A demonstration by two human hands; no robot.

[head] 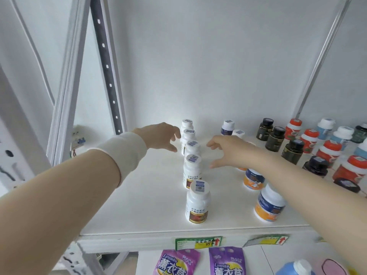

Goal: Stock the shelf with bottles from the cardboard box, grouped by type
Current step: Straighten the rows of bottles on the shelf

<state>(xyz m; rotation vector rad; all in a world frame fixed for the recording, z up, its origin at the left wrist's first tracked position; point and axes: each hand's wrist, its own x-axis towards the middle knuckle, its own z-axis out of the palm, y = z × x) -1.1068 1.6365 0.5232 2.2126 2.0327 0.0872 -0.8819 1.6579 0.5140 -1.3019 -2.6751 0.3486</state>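
A front-to-back row of several white bottles with red-brown labels stands on the white shelf [139, 195]; the nearest white bottle [198, 203] is at the front. My left hand [161, 136] hovers open just left of the row's far end, fingers spread, holding nothing. My right hand [228, 150] hovers open just right of the row, fingers curled apart, empty. A second row of orange-and-blue bottles [269, 205] runs under my right forearm. The cardboard box is not in view.
Dark bottles [293, 150], red-capped bottles [328, 151] and light-blue bottles [325, 128] fill the shelf's right side. Grey shelf uprights [108, 72] stand at the left. Purple lavender bags [175, 262] and a blue jug [296, 268] sit on the shelf below.
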